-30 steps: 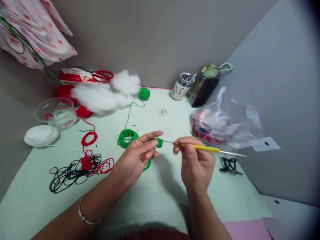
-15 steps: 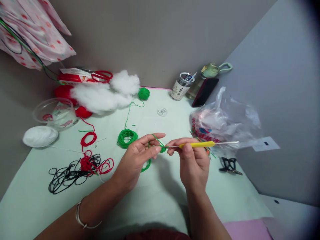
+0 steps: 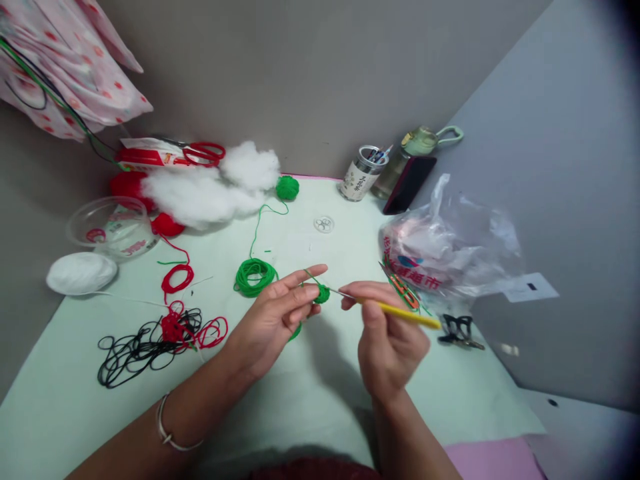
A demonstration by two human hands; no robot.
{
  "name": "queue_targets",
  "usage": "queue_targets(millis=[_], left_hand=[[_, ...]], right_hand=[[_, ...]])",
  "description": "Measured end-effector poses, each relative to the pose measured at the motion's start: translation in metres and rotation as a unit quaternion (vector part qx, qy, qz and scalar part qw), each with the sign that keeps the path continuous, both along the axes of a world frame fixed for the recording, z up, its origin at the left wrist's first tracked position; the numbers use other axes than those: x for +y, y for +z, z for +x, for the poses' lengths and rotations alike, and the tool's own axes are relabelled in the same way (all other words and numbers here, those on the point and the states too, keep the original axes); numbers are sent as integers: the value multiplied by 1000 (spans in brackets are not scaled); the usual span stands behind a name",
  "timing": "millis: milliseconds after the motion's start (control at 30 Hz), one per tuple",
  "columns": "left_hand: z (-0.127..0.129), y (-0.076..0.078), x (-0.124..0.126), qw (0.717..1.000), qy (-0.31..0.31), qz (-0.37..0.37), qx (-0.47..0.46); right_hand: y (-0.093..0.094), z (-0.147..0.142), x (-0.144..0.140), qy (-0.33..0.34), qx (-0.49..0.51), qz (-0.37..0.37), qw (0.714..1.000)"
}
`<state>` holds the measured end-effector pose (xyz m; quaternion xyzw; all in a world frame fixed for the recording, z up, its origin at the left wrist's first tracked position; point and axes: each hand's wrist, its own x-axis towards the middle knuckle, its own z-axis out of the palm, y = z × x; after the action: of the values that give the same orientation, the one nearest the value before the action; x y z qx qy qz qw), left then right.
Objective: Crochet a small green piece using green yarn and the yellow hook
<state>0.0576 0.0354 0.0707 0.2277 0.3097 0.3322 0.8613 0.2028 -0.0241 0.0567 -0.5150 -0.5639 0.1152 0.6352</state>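
Pinching a small green crocheted yarn piece (image 3: pixel 321 293) in our left hand (image 3: pixel 273 320) fingers, we grip a yellow-handled metal crochet hook (image 3: pixel 395 311) with right hand (image 3: pixel 390 337) fingers closed, its tip touching the piece.

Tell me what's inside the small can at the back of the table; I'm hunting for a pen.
The can holds a few thin pen-like sticks poking above its rim. Their lower parts and anything at the bottom are hidden by the can's wall.

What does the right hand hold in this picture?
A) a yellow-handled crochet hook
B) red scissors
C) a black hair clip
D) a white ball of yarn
A: the right hand grips the yellow-handled crochet hook, whose metal tip meets the small green crochet piece held by the left hand.
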Motion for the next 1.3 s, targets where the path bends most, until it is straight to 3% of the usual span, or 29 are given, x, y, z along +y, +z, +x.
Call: queue_targets(millis=[67,133,300,400,467,567,667,800,1000,1133,1233,1300], left_hand=[[0,0,1,1000,10,26,7],[1,0,0,998,12,65,25],[4,-2,-5,991,39,107,75],[4,-3,-5,997,25,64,46],[3,-3,-2,1000,2,13,8],[0,-1,2,1000,5,-19,-23],[-1,1,3,1000,17,21,-11],[1,0,0,995,-8,98,30],[-3,-2,2,989,-11,124,77],[-4,-3,0,982,20,155,106],[-2,-7,-4,969,50,193,145],[1,-9,-7,965,64,203,152]], right_hand=[[4,1,4,26,115,-27,993],[6,0,7,50,139,-49,988],[2,-6,4,18,17,-36,999],[-2,-5,1,-11,-104,3,994],[-3,-2,1,-20,-124,14,992],[0,5,4,0,29,-20,999],[2,7,7,67,170,-61,981],[1,3,8,88,154,-83,981],[2,5,9,127,257,-78,955],[5,4,4,85,156,-61,982],[0,1,0,39,-24,-15,999],[-5,0,-2,18,-157,27,987]])
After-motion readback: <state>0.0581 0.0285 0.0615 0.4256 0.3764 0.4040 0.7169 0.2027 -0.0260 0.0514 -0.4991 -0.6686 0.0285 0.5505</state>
